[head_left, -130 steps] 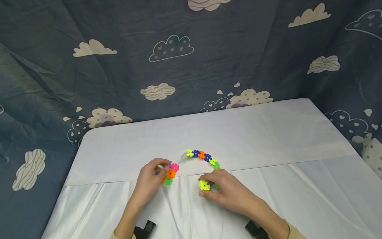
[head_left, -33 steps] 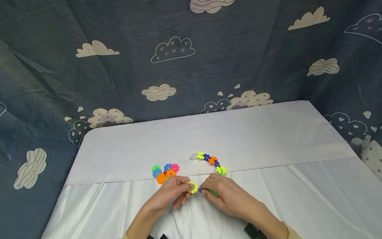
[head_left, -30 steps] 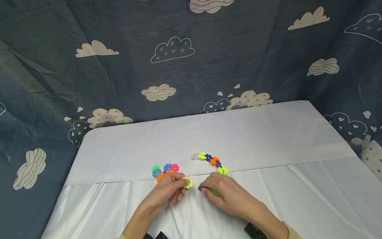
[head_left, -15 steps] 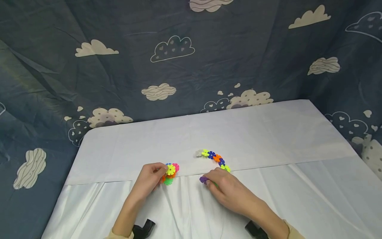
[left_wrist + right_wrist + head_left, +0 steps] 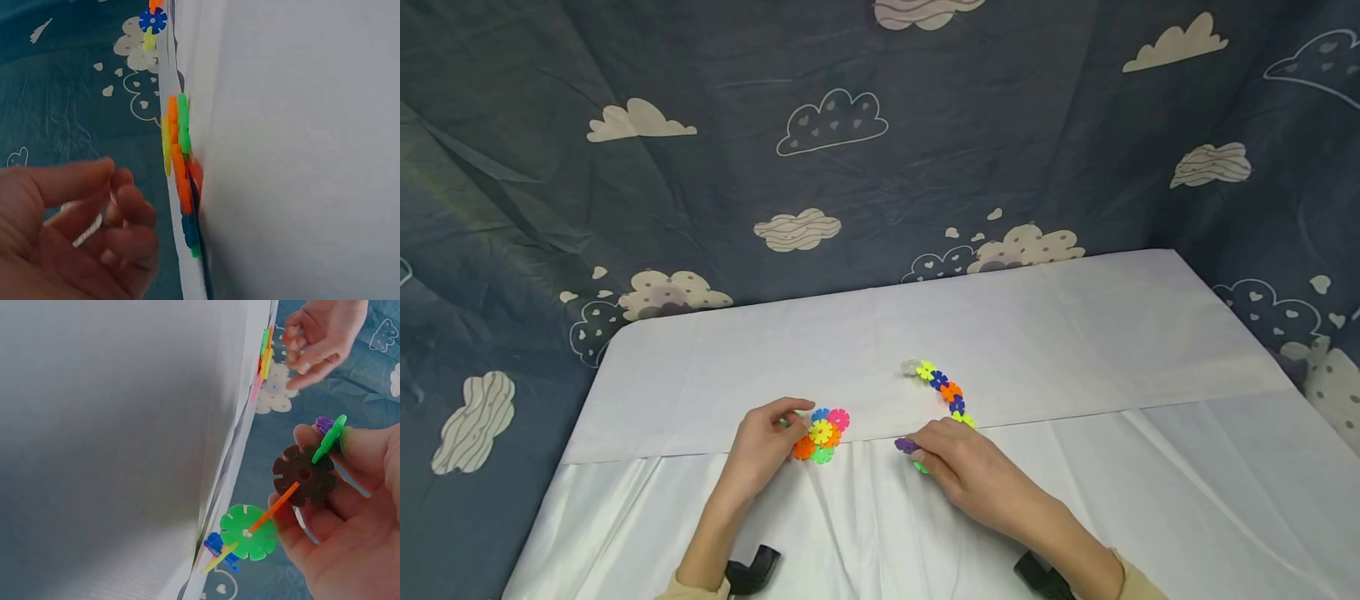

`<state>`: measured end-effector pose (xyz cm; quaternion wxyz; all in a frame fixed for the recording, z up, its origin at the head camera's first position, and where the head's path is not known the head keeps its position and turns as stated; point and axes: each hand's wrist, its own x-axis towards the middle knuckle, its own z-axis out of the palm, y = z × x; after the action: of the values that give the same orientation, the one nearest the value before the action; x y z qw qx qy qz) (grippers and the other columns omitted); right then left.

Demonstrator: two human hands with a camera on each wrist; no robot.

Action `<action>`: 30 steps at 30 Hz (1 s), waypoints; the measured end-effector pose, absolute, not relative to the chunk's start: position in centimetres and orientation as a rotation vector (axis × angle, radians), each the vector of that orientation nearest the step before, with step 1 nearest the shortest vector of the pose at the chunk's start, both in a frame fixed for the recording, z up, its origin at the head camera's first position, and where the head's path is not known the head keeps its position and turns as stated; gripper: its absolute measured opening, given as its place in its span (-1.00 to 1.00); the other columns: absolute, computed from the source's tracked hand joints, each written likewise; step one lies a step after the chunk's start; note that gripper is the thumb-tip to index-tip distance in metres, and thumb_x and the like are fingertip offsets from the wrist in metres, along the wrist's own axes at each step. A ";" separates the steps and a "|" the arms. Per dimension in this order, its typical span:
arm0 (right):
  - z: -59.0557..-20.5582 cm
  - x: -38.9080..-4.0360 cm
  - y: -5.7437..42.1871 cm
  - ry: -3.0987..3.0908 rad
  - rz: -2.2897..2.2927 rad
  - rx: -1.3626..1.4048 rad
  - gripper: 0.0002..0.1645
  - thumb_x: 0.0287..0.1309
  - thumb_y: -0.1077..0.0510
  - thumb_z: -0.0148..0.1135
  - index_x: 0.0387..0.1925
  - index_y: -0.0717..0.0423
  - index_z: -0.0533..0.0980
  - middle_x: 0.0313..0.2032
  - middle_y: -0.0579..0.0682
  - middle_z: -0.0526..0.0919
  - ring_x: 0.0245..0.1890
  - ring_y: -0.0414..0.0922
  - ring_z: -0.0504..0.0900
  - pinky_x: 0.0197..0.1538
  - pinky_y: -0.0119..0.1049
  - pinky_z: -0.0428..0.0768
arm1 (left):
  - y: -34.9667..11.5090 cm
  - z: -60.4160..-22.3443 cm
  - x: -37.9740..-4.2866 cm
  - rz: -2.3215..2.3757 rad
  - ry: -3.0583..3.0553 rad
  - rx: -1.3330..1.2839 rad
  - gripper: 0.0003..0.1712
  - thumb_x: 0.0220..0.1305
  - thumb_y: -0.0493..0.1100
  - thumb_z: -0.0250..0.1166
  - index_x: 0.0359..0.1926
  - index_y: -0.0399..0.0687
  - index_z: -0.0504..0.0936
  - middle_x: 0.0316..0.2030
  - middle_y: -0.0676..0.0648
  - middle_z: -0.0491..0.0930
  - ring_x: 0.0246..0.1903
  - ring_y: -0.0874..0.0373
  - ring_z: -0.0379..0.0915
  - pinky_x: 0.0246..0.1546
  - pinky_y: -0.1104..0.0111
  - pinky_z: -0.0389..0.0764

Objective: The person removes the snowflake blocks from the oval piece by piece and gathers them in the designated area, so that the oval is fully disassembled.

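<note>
My left hand hovers at the left side of a small pile of flower-shaped interlocking discs. Its fingers are loosely bent with nothing between them. A yellow disc lies on top of the pile, over orange, green, blue and pink ones. In my right hand is one end of a chain of linked discs, gripped between thumb and fingers. A purple disc forms its near end. The right wrist view shows a brown disc against the fingers and a green disc farther along.
The chain's far end, a clear disc, reaches toward the back of the white-covered table. Behind the table hangs a dark cloud-patterned cloth. A black wrist mount sits at the left forearm.
My left hand carried the yellow disc from beside the right hand back to the pile and let go of it there. The right hand turned slightly, swinging the chain's far end away from me.
</note>
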<state>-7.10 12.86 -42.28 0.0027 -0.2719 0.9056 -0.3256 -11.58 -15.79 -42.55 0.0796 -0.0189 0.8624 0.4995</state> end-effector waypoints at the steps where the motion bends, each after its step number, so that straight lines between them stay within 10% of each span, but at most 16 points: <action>1: -42.3 -7.1 12.9 2.843 -1.026 -0.853 -0.78 0.34 0.18 0.21 -0.02 -0.05 0.61 -0.17 -0.30 0.58 -0.16 -0.33 0.48 -0.05 -0.30 0.55 | -15.6 -42.4 -11.5 1.504 2.581 -0.014 -0.76 0.29 -0.29 0.28 -0.02 -0.12 0.69 -0.39 -0.07 0.51 -0.66 0.13 0.29 -0.63 0.42 0.36; 14: -42.1 -7.1 12.9 2.708 -1.190 -0.895 -0.83 0.31 0.14 0.25 -0.08 -0.04 0.62 -0.22 -0.29 0.60 -0.33 -0.34 0.49 -0.23 -0.39 0.53 | -10.3 -41.5 -8.4 1.355 2.574 0.576 -0.75 0.25 -0.18 0.38 -0.04 0.04 0.70 -0.23 0.22 0.60 -0.31 0.30 0.51 -0.25 0.33 0.56; 30: -41.8 -6.7 12.9 2.646 -1.178 -0.783 -0.80 0.20 -0.11 0.34 -0.18 -0.32 0.51 -0.27 -0.47 0.53 -0.23 -0.32 0.48 -0.14 -0.29 0.50 | -9.2 -41.9 -7.7 1.316 2.491 0.886 -0.93 0.26 -0.18 0.37 -0.25 0.12 0.72 -0.33 0.22 0.64 -0.33 0.35 0.46 -0.31 0.43 0.55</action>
<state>-6.69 12.87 -41.75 0.0703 -0.2603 0.8797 -0.3917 -7.68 -9.21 -41.89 0.0939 0.2987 0.8397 0.4437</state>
